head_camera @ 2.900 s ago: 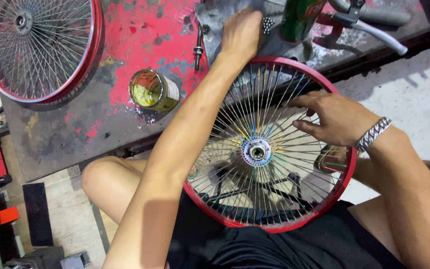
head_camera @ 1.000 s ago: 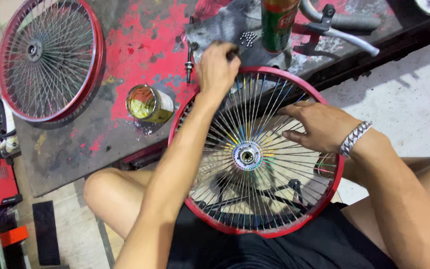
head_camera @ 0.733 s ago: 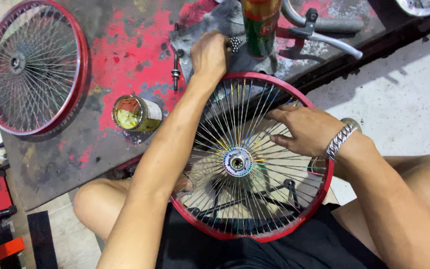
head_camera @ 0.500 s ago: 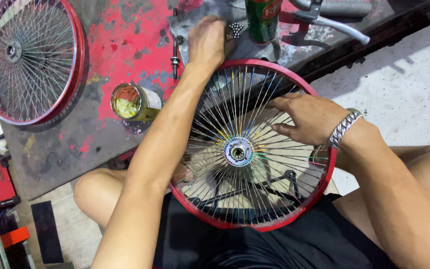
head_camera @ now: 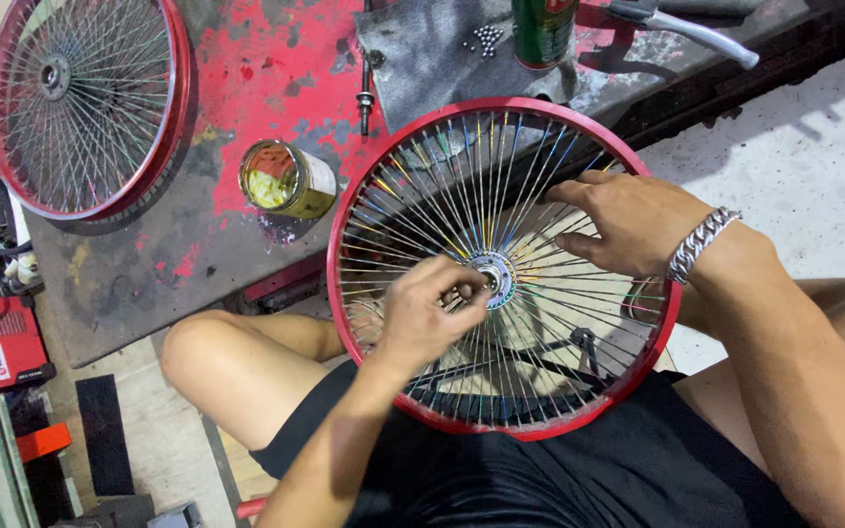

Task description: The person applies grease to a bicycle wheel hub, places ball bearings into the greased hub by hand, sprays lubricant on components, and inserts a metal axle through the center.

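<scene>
1. Left hand [head_camera: 429, 315]: fingertips pinched narrow at the hub [head_camera: 492, 278] of the red-rimmed wheel [head_camera: 501, 264]; what they pinch, if anything, cannot be told
2. Right hand [head_camera: 633, 222]: fingers spread flat on the spokes, gripping nothing
3. Wheel rests on the lap, fully spoked; hub work apparently unfinished, loose bearing balls [head_camera: 486, 37] lie on the bench
4. Open yellow-filled tin [head_camera: 286, 180] left of the rim; green can [head_camera: 543, 29] beyond; second wheel [head_camera: 85, 103] far left
</scene>
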